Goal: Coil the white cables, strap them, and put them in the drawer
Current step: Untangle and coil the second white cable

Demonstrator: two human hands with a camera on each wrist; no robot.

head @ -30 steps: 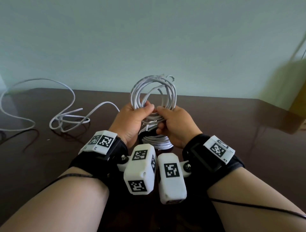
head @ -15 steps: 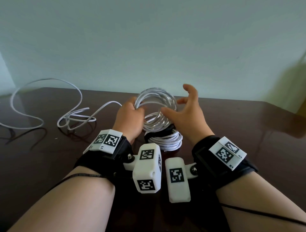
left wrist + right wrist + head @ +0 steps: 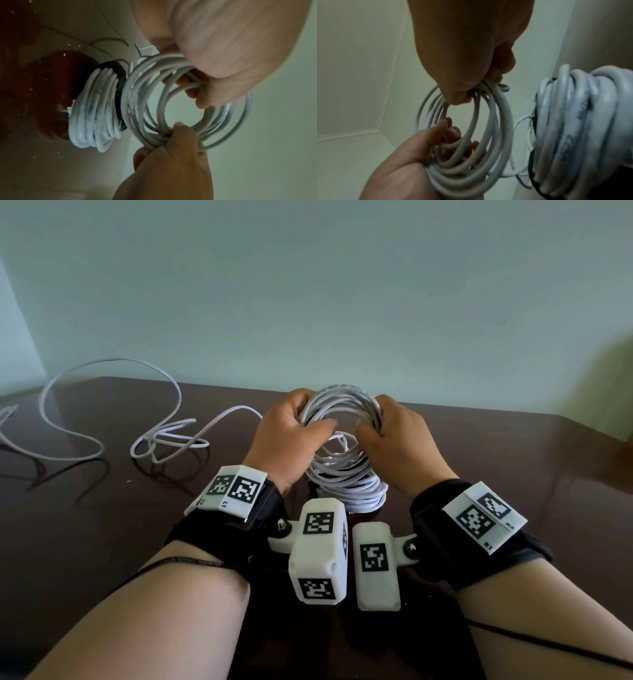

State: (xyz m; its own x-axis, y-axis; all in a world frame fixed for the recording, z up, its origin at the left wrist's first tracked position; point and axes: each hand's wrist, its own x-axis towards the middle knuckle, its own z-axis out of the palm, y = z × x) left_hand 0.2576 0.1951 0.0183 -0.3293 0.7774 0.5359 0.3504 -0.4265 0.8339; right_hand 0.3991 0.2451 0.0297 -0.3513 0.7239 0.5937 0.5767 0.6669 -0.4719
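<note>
Wrist units: two white tagged camera blocks (image 3: 320, 553) sit low centre of the head frame, nearest the viewer, nearly touching.
Strapped bundle: a finished white coil (image 3: 356, 491) lies on the dark table (image 3: 102, 525) just above the blocks, between the wrists. The left wrist view shows a black strap (image 3: 120, 86) around it.
Left hand: left hand (image 3: 287, 436), centre frame, fingers curled round the left side of the loose coil (image 3: 346, 405); thumb lies inside the ring.
Right hand: right hand (image 3: 397, 440) closed round the right side of the same coil, fingers wrapped over the strands.
Coil state: held upright above the strapped bundle, turns uneven. In the right wrist view some loops sit wider than others. No strap seen on it.
Loose cable: more white cable (image 3: 102, 419) trails across the table in the left of the frame, beyond the hands. Whether it joins the held coil, I cannot tell.
Drawer: not in view.
Step in hand (judgement): evening out the loops before strapping.
Technique note: keep one hand clamped on the whole bunch while the other nudges stray turns into line. Loosening both at once would likely let the springy turns fan out.
Risk: a cable end poking out may snag the strap.
</note>
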